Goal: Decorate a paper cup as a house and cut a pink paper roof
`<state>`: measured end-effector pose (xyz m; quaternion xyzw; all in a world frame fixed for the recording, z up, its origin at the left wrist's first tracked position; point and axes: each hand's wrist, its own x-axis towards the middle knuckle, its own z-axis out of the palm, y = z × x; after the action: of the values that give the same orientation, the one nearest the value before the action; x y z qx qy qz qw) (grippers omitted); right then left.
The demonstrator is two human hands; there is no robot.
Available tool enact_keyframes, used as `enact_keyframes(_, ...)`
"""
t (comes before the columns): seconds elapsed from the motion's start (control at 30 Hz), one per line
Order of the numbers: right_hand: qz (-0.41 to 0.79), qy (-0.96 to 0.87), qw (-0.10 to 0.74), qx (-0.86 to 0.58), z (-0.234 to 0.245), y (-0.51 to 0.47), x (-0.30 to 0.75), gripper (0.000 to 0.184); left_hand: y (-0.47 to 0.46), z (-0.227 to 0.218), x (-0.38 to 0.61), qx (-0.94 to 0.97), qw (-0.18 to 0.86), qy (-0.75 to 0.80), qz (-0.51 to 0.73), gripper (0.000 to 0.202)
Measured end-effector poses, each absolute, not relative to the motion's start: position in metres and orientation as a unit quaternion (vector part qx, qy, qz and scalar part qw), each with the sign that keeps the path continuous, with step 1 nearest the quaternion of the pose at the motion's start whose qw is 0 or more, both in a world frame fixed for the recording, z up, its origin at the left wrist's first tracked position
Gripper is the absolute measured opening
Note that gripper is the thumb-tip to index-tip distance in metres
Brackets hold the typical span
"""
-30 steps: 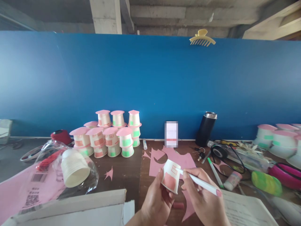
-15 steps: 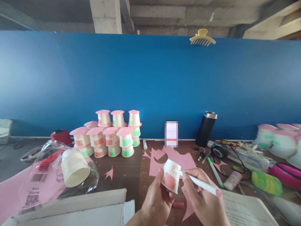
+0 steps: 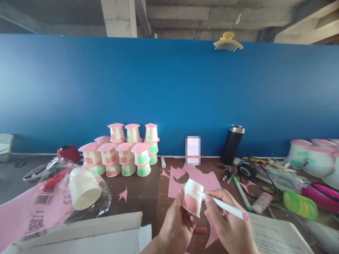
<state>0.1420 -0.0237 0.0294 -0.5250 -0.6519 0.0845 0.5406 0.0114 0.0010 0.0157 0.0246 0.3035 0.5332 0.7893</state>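
My left hand (image 3: pixel 178 225) is closed around a white paper cup (image 3: pixel 191 190), holding it tilted with its wide rim downward. A red-pink filled patch and a small red window outline show on the cup's side. Between the fingers of my right hand (image 3: pixel 225 218) is a white marker (image 3: pixel 229 207) with a pink end, its tip at the window drawing. Below the cup lies a small pink marker cap (image 3: pixel 200 230) on the brown table. Pink paper (image 3: pixel 209 180) with rounded cutouts is spread behind the cup.
Stacked decorated cups with pink paper roofs (image 3: pixel 106 148) stand at the left. Nearer is a plastic bag holding nested paper cups (image 3: pixel 84 192). A black bottle (image 3: pixel 233 144), green marker (image 3: pixel 242 194), glue bottle (image 3: pixel 262 203) and notebook (image 3: pixel 278 233) are at the right. A blue partition (image 3: pixel 169 88) rises behind.
Almost nothing differs. The marker tip stays at the window drawing with only a very slight shift, and both hands keep their holds.
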Motion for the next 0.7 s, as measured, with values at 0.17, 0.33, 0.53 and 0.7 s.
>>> enact_keyframes(0.17,0.087,-0.664,0.531,-0.519,0.0295,-0.0234,0.1429,0.013,-0.0003,0.0167,0.0111,0.028,0.790,0.303,0.532,0.023)
enact_keyframes(0.33,0.089,-0.653,0.541,-0.523,0.0308,-0.0245,0.1395,0.016,-0.0010,0.0162,0.0110,0.025,0.789,0.307,0.532,0.023)
enact_keyframes(0.53,0.098,-0.657,0.544,-0.512,0.0304,-0.0263,0.1369,0.016,0.0012,0.0159,0.0117,0.028,0.789,0.307,0.532,0.023)
enact_keyframes(0.7,0.082,-0.622,0.608,-0.486,0.0374,-0.0294,0.1349,0.009,0.0019,0.0199,0.0124,0.027,0.767,0.360,0.531,0.026)
